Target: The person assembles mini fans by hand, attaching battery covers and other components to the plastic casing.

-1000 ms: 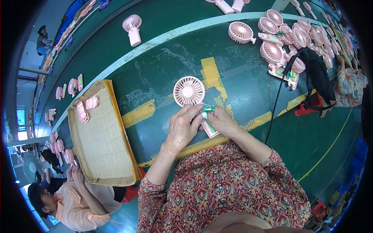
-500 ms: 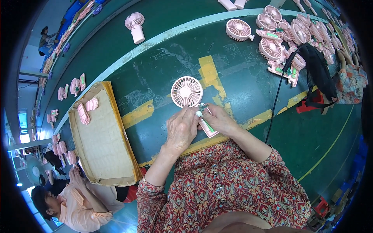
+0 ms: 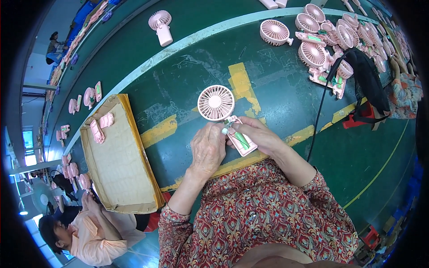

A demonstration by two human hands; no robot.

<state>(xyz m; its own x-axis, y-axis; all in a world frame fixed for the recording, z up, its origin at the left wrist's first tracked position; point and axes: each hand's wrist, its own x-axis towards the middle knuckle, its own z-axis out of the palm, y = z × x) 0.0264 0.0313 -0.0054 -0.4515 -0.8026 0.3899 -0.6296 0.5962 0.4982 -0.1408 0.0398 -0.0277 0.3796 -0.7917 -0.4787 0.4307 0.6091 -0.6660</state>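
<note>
Both hands curl over the pink fan: right hand grips its handle, left hand seemingly pinching there.

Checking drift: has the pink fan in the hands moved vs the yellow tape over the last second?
No real move. The pink fan sits just left of the yellow tape patch as before, held by the left hand and right hand.

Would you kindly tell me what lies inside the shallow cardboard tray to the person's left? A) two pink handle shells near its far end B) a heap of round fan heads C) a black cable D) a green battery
A: the cardboard tray holds only two pink handle shells near its far end, while both hands work on the pink fan beside it.
</note>
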